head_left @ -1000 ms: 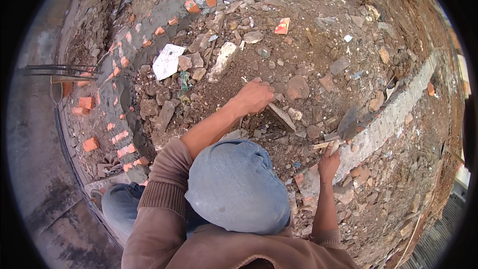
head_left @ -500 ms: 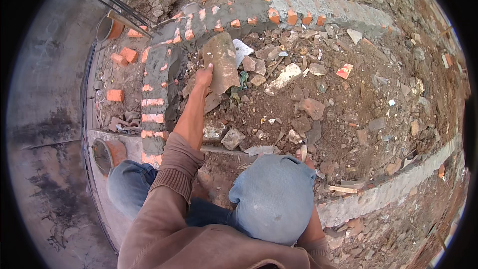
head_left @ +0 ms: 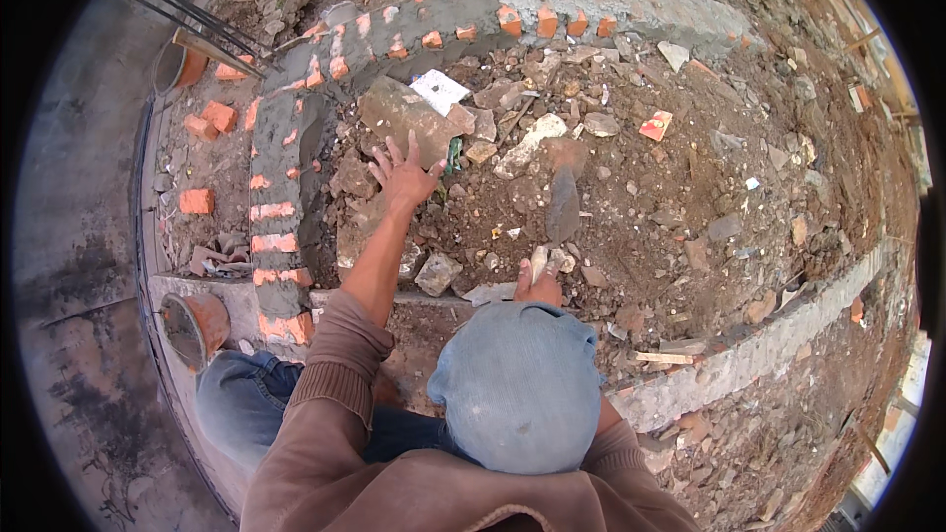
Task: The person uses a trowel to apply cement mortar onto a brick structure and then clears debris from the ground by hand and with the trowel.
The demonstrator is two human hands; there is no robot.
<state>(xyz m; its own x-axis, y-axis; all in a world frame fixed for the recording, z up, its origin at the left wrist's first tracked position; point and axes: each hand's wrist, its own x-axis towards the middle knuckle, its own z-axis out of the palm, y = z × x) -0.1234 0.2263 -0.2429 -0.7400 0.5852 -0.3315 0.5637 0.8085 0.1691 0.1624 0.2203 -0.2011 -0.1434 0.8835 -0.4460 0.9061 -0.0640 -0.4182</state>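
Flat slab [head_left: 402, 118] is already lying beyond the spread left hand [head_left: 406, 180]; the right hand [head_left: 538, 288] is gripping a trowel [head_left: 564, 207]; leftward bricks [head_left: 196, 201] are lying unlaid.

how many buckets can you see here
2. One bucket is at upper left, beside the dark metal rods; the other bucket is lower on the left, just beyond the person's left knee. Others may be hidden behind the body.

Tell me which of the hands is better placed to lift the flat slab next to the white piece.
Probably the left hand: it is spread open at the near edge of the flat slab. The right hand is farther off and grips the trowel.
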